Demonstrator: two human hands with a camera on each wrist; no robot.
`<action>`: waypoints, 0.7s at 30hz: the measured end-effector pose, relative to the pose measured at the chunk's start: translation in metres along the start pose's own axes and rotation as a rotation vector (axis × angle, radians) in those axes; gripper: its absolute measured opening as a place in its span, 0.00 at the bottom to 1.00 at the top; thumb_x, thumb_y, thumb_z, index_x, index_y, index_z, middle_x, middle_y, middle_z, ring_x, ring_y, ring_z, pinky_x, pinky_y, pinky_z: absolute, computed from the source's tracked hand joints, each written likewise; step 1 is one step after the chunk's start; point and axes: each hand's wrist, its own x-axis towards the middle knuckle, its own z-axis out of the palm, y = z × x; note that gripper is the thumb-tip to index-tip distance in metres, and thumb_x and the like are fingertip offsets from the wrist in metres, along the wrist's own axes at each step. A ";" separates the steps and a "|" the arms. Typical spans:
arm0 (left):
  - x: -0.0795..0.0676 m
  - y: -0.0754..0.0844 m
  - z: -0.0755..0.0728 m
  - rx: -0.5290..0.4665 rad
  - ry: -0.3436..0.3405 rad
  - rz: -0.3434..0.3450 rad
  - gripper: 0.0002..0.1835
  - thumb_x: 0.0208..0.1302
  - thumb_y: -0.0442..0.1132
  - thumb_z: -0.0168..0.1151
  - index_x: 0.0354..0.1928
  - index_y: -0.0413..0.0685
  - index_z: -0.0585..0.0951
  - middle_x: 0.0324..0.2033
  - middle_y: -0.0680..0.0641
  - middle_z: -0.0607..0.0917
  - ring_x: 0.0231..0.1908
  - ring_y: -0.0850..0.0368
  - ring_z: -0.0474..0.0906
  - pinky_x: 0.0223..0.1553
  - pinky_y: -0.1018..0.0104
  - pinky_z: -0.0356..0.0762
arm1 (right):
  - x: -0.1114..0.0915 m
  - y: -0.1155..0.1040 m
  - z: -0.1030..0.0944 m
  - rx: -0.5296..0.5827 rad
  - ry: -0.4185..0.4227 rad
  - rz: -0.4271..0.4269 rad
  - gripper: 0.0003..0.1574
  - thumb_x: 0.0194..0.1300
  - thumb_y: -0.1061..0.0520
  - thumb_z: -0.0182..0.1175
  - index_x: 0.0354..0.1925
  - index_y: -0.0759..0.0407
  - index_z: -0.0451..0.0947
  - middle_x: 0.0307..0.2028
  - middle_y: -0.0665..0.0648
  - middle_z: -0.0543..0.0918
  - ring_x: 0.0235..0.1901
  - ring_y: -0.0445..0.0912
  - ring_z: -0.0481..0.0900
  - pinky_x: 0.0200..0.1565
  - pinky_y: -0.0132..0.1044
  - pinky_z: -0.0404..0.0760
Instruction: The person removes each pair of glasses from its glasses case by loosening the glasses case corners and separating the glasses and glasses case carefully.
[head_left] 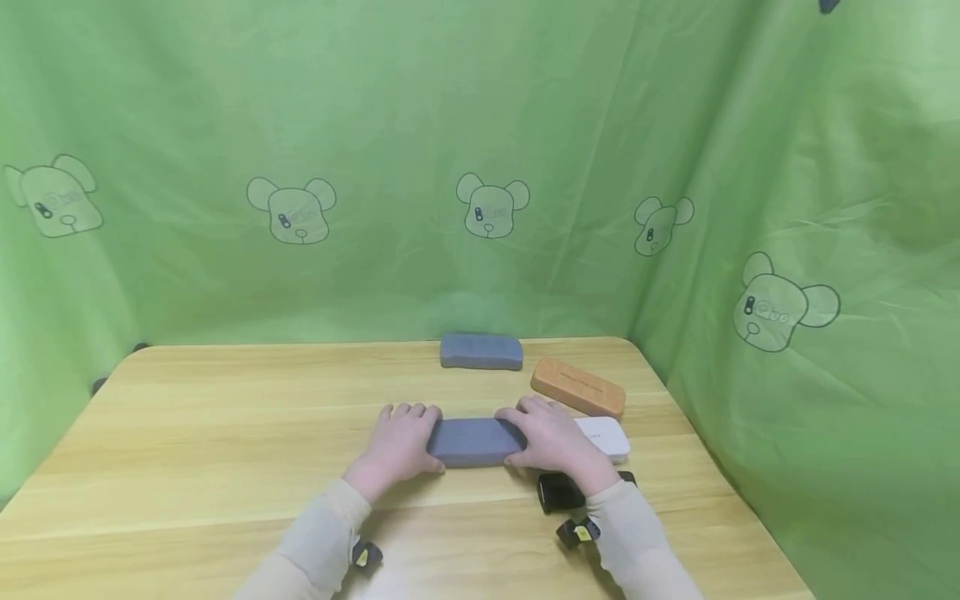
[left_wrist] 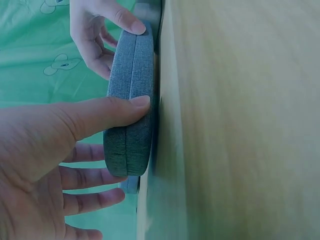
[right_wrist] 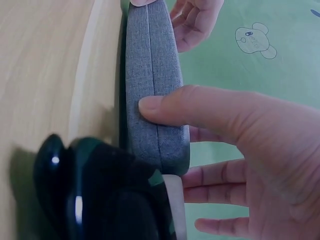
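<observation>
Both hands hold a blue-grey fabric glasses case (head_left: pixel 476 443) by its two ends, low over the wooden table. My left hand (head_left: pixel 399 443) grips the left end, thumb on the near seamed side and fingers at the far side. The right hand (head_left: pixel 551 437) grips the other end the same way. In the left wrist view the left thumb lies across the seam of the case (left_wrist: pixel 131 70). The right wrist view has the right thumb pressed on the same seamed side. Just under the right wrist is a glossy black case (head_left: pixel 558 493), partly covered by the arm.
A white case (head_left: pixel 609 439) lies right of the right hand, partly hidden by it. Beyond it an orange-brown case (head_left: pixel 577 388) lies at a slant. A second blue-grey case (head_left: pixel 481 352) lies near the table's back edge. Green curtains (head_left: pixel 390 275) stand behind and at the sides.
</observation>
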 end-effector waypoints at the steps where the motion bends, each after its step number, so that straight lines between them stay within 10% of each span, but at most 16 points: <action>1: 0.000 0.000 0.001 0.000 -0.001 0.000 0.40 0.38 0.55 0.80 0.55 0.49 0.76 0.51 0.43 0.83 0.53 0.41 0.77 0.64 0.34 0.64 | 0.000 0.000 0.000 -0.001 -0.002 0.000 0.43 0.45 0.38 0.74 0.59 0.46 0.76 0.40 0.52 0.78 0.39 0.45 0.74 0.44 0.45 0.76; 21: -0.002 0.005 0.002 -0.001 -0.020 -0.014 0.41 0.41 0.54 0.79 0.58 0.48 0.74 0.51 0.42 0.82 0.54 0.41 0.76 0.64 0.35 0.64 | 0.000 0.004 0.004 0.039 -0.029 -0.003 0.44 0.44 0.37 0.75 0.60 0.45 0.74 0.40 0.52 0.77 0.37 0.46 0.74 0.42 0.45 0.76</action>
